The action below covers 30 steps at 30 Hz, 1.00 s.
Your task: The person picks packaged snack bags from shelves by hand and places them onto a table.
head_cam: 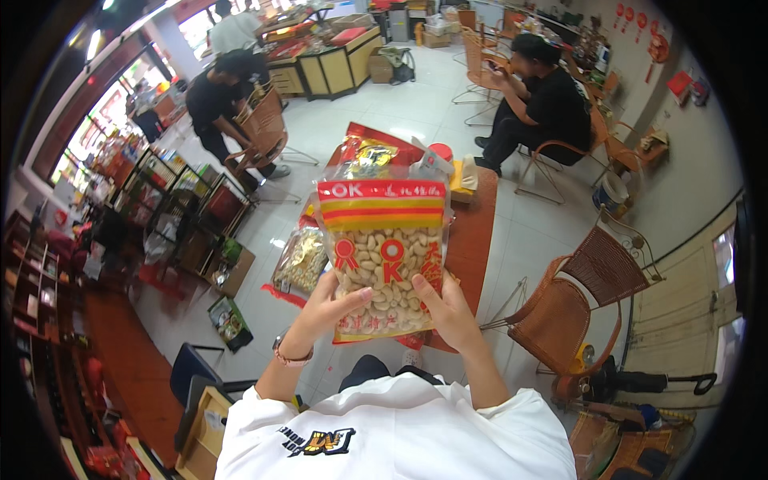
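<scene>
Both my hands hold up a clear plastic bag of cashew nuts with a red and yellow printed header. My left hand grips its lower left side, thumb across the front. On the lower right side, my right hand presses its thumb to the front. Behind the bag is a reddish-brown wooden table, partly covered. A second clear packet with red edging lies left of the bag. Beyond its top edge sit a red and gold package, a red round lid and a yellow tissue box.
To the right stands a woven rattan chair. One person sits at the back right; another person bends over a rattan chair at the left. A display rack and an open carton are on the left.
</scene>
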Tool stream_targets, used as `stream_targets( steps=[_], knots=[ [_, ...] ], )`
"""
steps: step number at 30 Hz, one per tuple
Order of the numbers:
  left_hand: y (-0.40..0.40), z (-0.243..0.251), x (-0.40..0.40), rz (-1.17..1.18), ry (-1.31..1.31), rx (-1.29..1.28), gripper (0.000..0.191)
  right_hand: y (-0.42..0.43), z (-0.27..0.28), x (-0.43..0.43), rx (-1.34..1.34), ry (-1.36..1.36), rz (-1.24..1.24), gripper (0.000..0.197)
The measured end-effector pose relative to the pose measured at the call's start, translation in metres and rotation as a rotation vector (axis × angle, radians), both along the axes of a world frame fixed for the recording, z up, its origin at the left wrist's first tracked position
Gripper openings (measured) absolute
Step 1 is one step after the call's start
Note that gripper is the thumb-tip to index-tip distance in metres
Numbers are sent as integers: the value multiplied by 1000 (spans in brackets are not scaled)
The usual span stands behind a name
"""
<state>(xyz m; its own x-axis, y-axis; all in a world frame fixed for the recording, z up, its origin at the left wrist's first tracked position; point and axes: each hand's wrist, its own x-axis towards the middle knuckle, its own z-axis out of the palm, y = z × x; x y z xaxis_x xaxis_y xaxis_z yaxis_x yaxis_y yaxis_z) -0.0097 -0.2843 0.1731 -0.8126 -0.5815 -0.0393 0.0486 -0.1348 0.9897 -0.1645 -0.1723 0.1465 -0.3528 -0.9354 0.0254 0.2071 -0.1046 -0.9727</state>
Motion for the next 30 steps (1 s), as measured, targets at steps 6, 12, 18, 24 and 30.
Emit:
stream_targets(
  steps=[6,12,18,24,30],
  knots=[
    [-44,-56,-16,-105,-113,197,47,-25,-48,-2,142,-107,-69,50],
    [-98,-87,-24,-60,-241,234,59,-72,-100,5,240,-212,-100,48],
    [-170,-203,-21,-39,-372,-32,62,-133,-176,19,402,39,-301,52],
    [-188,-263,-10,-152,-427,-407,70,-137,-265,39,747,618,-467,61],
    [-195,-297,-9,-64,-388,-359,78,-127,-266,48,526,390,-623,44]
  ],
)
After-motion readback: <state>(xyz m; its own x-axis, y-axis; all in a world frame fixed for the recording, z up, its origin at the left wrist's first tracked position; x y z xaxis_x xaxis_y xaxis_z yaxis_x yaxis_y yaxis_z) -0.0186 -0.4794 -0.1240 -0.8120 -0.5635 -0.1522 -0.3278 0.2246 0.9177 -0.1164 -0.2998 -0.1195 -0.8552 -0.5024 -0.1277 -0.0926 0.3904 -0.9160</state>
